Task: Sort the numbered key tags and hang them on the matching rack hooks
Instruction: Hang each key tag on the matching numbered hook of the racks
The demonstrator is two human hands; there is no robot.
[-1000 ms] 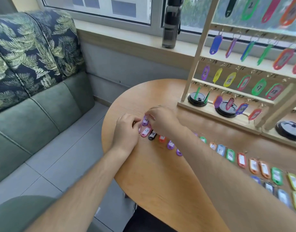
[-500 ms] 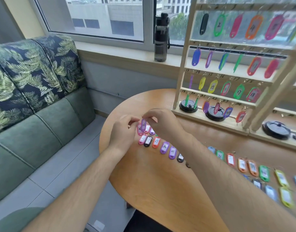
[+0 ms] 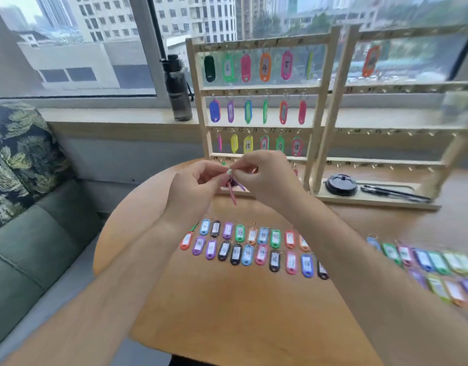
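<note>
While glossy oval plastic tags [image 3: 262,253] lie in two rows on the round wooden table [image 3: 227,313], left hand [image 3: 198,186] and right hand [image 3: 264,178] both pinch a blurred pink-and-purple tag cluster [image 3: 232,192] mid-air, hiding part of the wooden rack's [image 3: 256,89] bottom row.

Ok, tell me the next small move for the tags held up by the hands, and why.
Probably free one tag and lift its ring to a bottom-row hook: the left hand and right hand both pinch a bunch of tags before the left rack, whose three upper rows already look full.
</note>
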